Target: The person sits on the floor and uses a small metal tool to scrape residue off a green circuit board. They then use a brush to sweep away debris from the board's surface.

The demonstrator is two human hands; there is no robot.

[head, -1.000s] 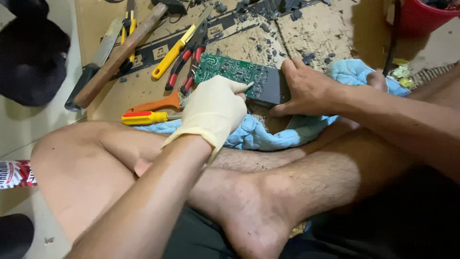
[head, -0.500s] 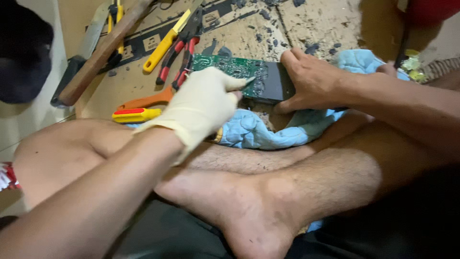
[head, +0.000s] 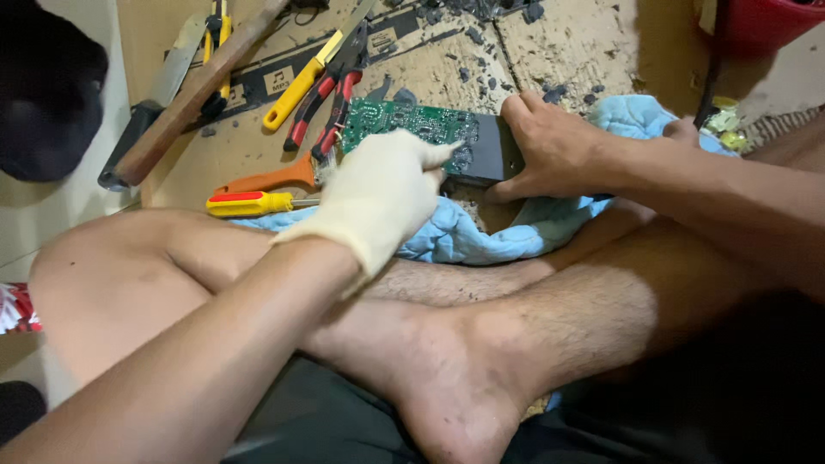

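A: Position of the circuit board (head: 404, 125)?

B: Flat on the cardboard floor sheet (head: 567, 43), just beyond the crossed legs (head: 481, 344), near centre. Green, with a dark end block at its right. Long axis left to right, tilted slightly; dark end toward the right, green end toward the pliers.

A: Right hand (head: 550, 146)?

B: Bare, closed around the dark right end of the board, fingers over the far edge, thumb at the near edge.

A: Left hand (head: 378, 193)?

B: In a pale glove, fingers bunched narrow, tips touching the board's near edge. Anything pinched between them: cannot tell.

A: Edges and room around the work?

B: Left tight: red-handled pliers (head: 331, 107) touching or just beside the green end, orange-handled tool (head: 271, 179) and yellow-and-red screwdriver (head: 249, 204) near. Near side closed off by blue cloth (head: 481, 236) and the legs. Far side open cardboard, littered with dark chips. Far left: yellow-handled tool (head: 296, 90), wooden-handled hammer (head: 189, 94). Red tub (head: 756, 26) at far right corner, well apart.
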